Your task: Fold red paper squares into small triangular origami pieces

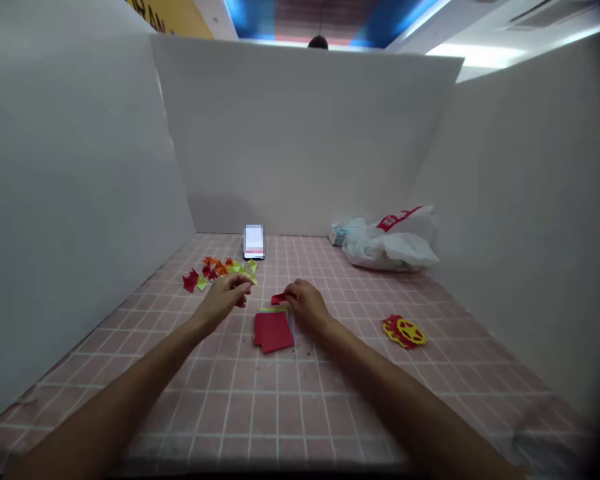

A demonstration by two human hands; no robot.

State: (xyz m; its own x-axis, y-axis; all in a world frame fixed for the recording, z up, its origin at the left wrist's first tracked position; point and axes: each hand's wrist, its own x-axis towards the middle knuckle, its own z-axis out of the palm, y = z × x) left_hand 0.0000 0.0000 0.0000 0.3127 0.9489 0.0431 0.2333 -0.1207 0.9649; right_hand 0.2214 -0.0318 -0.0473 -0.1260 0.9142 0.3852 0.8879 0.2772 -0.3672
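Observation:
My right hand (306, 303) pinches a small folded red paper piece (278, 299) just above the pink checked tabletop (280, 400). My left hand (229, 297) hovers beside it with fingers curled together; nothing shows in them. Right below both hands lies a stack of square papers (273, 330), red on top with other colours at its edge. Behind the left hand is a scatter of folded paper pieces (219, 270) in red, orange and yellow-green.
A phone (254, 241) stands lit against the back wall. A white plastic bag (387, 240) with red print lies at the back right. A red and yellow ring of joined pieces (404, 331) rests to the right. White boards wall in three sides.

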